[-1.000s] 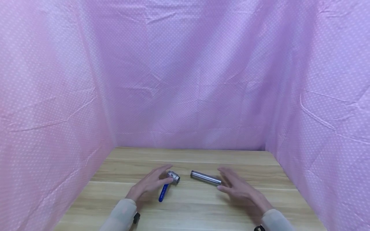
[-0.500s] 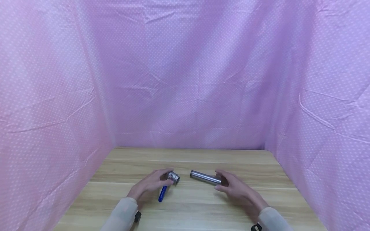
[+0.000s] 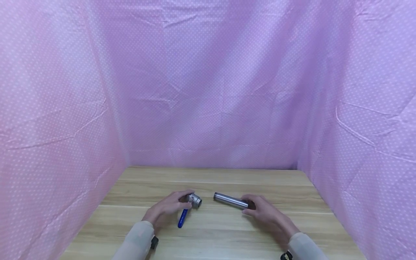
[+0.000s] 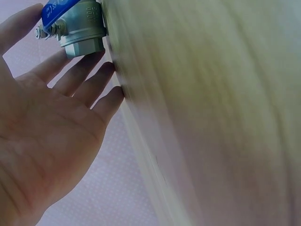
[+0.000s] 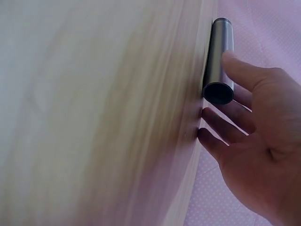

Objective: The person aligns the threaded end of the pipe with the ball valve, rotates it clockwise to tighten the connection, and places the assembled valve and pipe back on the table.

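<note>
Left hand (image 3: 167, 206) pinches the blue-handled valve (image 3: 195, 200) at lower centre, right hand (image 3: 265, 211) pinches the right end of the metal pipe (image 3: 230, 200) over to its right — I'd keep both grips snug and leave the facing ends uncovered.

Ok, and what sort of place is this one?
Perhaps a makeshift recording booth: pink dotted cloth hangs on three sides of a wood-grain table, where a blue-handled valve and a metal pipe lie.
</note>
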Available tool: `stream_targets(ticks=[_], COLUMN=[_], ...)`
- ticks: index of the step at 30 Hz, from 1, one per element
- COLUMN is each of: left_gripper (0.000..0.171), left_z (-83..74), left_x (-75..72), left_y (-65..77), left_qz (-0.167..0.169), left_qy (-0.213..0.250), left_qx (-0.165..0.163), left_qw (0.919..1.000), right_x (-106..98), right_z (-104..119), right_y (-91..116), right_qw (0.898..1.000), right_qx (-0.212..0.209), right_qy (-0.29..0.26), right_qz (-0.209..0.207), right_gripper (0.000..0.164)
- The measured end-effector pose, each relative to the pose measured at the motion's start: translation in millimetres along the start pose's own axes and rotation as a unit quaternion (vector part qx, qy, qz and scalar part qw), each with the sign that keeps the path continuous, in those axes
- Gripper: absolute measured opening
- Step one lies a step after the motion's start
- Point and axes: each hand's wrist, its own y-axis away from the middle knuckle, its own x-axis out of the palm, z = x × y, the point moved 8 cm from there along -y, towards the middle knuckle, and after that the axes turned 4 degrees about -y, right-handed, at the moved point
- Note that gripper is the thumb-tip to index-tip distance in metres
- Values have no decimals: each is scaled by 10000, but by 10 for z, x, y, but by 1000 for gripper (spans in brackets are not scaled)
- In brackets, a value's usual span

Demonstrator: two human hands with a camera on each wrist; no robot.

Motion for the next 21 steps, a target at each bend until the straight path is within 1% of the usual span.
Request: stream_targets(ticks=[4, 7, 10, 12, 16, 21], left_gripper=[76, 77, 81, 84, 89, 92], left_z=[9, 1, -17, -30, -47, -38], left_x=[-12, -15, -13, -12, -11, -9], left_y=[8, 15, 14, 14, 11, 0], left_qz=[59, 89, 97, 94, 98, 109], left_qy=[108, 149, 95, 65, 104, 249], left_qx=[-99, -91, -7, 57, 140, 167], left_qw=[9999, 9998, 9999, 9999, 9998, 9995], right_x=[-1, 1, 10, 13, 11, 19], right_z=[-1, -19, -41, -46, -33, -13], right_y=[-11, -14, -15, -22, -44, -73], right_qw=[10000, 10000, 9998, 9998, 9998, 9995], right_qx=[-66, 29, 192, 201, 91, 40], right_qy=[-2, -41, -83, -71, 152, 258], right_qz=[-15, -36, -36, -50, -127, -196], right_gripper=[39, 37, 35, 34, 33, 31])
